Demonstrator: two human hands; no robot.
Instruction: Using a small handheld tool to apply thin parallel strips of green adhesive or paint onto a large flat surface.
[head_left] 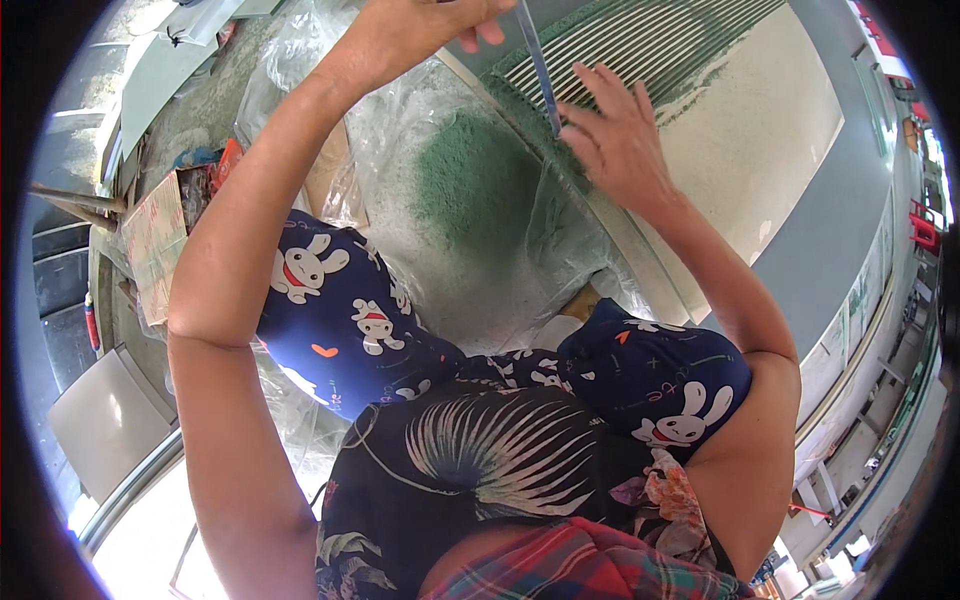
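Observation:
A thin grey metal strip (538, 65) slants across the green edge of a large cream board (770, 130). My right hand (625, 140) pinches its near end between thumb and index finger, the other fingers spread above the board. At the top edge, my left hand (430, 30) has its fingers curled at the strip's far end; the picture cuts off part of this grip. Narrow pale and dark green stripes (640, 50) run over the board's far part, with green powder along their borders. Below the strip, a heap of green powder (470, 175) lies on clear plastic sheeting.
My knees, in dark blue rabbit-print cloth (355, 310), are close to the board's near edge. To the left are an open cardboard box (155, 235) and a grey-brown panel (110, 420). A grey surface (850, 220) extends beyond the board on the right.

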